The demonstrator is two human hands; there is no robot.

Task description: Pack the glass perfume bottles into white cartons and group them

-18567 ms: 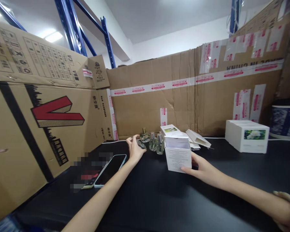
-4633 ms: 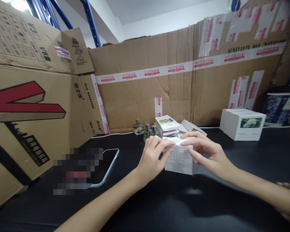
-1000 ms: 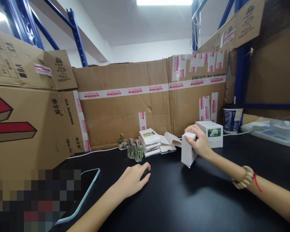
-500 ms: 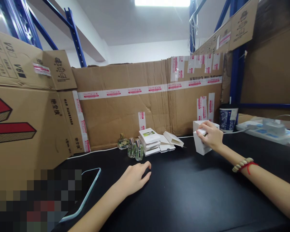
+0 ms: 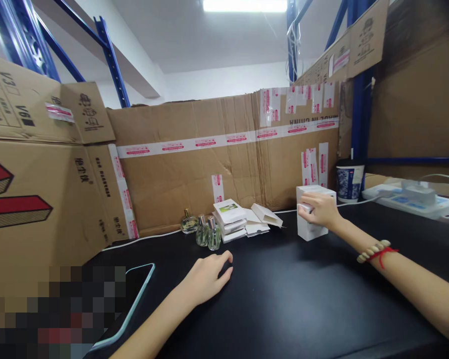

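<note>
My left hand point(image 5: 210, 275) rests on the black tabletop point(image 5: 269, 299), its thumb and fingers apart with nothing between them. Closest to it stand two clear glass perfume bottles point(image 5: 214, 236) with silver caps, and a rounder bottle point(image 5: 189, 223) with a gold cap behind them. To the far right, my right hand point(image 5: 319, 210) has its fingers closed on the side of a white box point(image 5: 307, 230), which stands near the cardboard wall. The hand covers part of the box, so whether a smaller piece is also in the fingers is hard to make out.
A stack of flat white boxes point(image 5: 230, 212) and opened white cartons point(image 5: 266, 215) lie beside the bottles. On the right are a blue-and-white cup point(image 5: 349, 182) and a power strip point(image 5: 415, 199). A blue-edged phone-like device point(image 5: 140, 294) lies at left. Cardboard panels point(image 5: 172, 184) wall the table.
The white box has gone from tilted to more upright under my right hand, which has moved slightly. My left hand stays in place. The view has shifted a little.
</note>
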